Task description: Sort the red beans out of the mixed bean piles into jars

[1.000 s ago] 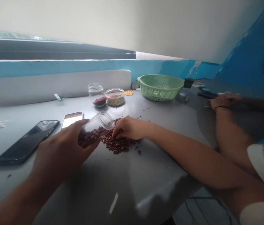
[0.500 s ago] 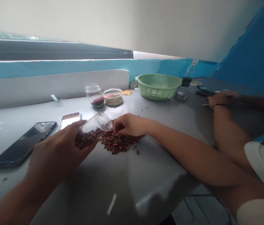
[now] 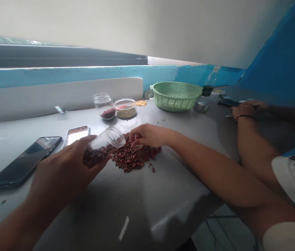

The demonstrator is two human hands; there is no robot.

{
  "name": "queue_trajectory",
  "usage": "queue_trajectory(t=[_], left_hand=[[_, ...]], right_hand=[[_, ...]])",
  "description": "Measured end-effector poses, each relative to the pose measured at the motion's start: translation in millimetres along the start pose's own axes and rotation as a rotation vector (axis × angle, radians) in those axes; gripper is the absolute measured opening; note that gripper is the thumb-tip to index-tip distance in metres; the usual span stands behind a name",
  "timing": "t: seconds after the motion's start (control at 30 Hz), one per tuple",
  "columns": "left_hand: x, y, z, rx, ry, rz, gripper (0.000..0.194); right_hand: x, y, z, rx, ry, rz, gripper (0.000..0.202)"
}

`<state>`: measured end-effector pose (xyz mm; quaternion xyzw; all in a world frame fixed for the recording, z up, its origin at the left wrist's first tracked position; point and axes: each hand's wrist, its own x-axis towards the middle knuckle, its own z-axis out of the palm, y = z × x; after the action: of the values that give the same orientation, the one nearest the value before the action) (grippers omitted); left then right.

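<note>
My left hand (image 3: 66,160) is wrapped round a clear jar (image 3: 107,139) that lies tilted, its open mouth facing right. Dark red beans (image 3: 96,155) rest along the jar's lower side. Right beside the mouth, over a pile of mixed red and green beans (image 3: 134,158) on the table, hovers my right hand (image 3: 150,135). Its fingers are curled and pinched together; whatever lies between them is too small or hidden to tell. A few loose beans (image 3: 152,169) have spread off the pile's right edge.
Behind stand a jar with small red beans (image 3: 108,112), a round tub of green beans (image 3: 126,112) and a green basket (image 3: 177,99). Two phones (image 3: 24,162) lie left. At right, another person's hands (image 3: 244,109) rest near a dark object. A paper scrap (image 3: 123,228) lies in front.
My right hand has lifted slightly and shifted a little right, away from the jar's mouth, uncovering more of the pile. My left hand keeps the jar tilted in nearly the same place.
</note>
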<state>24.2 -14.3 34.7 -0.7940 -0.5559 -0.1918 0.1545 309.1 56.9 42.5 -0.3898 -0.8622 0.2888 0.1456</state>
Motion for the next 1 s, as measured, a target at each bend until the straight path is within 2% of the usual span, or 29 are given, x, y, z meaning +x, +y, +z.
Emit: queue_trajectory(t=[0.13, 0.2, 0.33, 0.4, 0.5, 0.57, 0.63, 0.73, 0.8, 0.9, 0.93, 1.0], left_hand=[[0.0, -1.4, 1.5, 0.011, 0.011, 0.018, 0.067], [0.4, -1.3, 0.6, 0.02, -0.002, 0.021, 0.066], [1.0, 0.5, -1.4, 0.042, -0.024, 0.033, 0.063], [0.4, 1.0, 0.3, 0.05, -0.015, 0.044, 0.062], [-1.4, 0.5, 5.2, 0.016, 0.036, 0.094, 0.059], [-2.3, -0.3, 6.9, -0.001, 0.054, 0.116, 0.058], [-2.2, -0.6, 5.4, 0.013, 0.03, 0.086, 0.06], [-0.4, 0.1, -0.8, 0.028, -0.002, 0.006, 0.063], [0.8, 1.0, -4.7, 0.036, 0.002, -0.04, 0.066], [1.3, 1.7, -6.3, 0.047, 0.022, -0.074, 0.069], [1.2, 1.7, -5.8, 0.042, 0.026, -0.075, 0.07], [0.9, 1.5, -4.2, 0.024, 0.018, -0.067, 0.07]], right_hand=[[-2.6, -3.7, -2.9, -0.049, -0.023, 0.028, 0.009], [-2.9, -3.3, -3.4, -0.04, 0.014, 0.035, 0.008], [-2.6, -7.2, -2.3, 0.233, 0.316, -0.07, 0.018], [-3.1, -15.3, 0.3, 0.402, 0.414, -0.169, 0.022], [-5.1, -31.2, 5.9, 0.438, 0.364, -0.278, 0.012], [-5.9, -38.5, 8.7, 0.411, 0.324, -0.29, 0.009], [-5.3, -39.6, 9.4, 0.442, 0.367, -0.261, 0.014], [-3.3, -31.3, 8.1, 0.444, 0.435, -0.139, 0.026], [-2.5, -24.5, 9.1, 0.326, 0.315, -0.065, 0.026], [-1.4, -21.2, 16.5, 0.122, 0.003, -0.076, 0.027], [-0.6, -22.0, 20.1, 0.076, -0.068, -0.101, 0.033], [1.9, -24.7, 26.9, 0.007, -0.131, -0.145, 0.041]])
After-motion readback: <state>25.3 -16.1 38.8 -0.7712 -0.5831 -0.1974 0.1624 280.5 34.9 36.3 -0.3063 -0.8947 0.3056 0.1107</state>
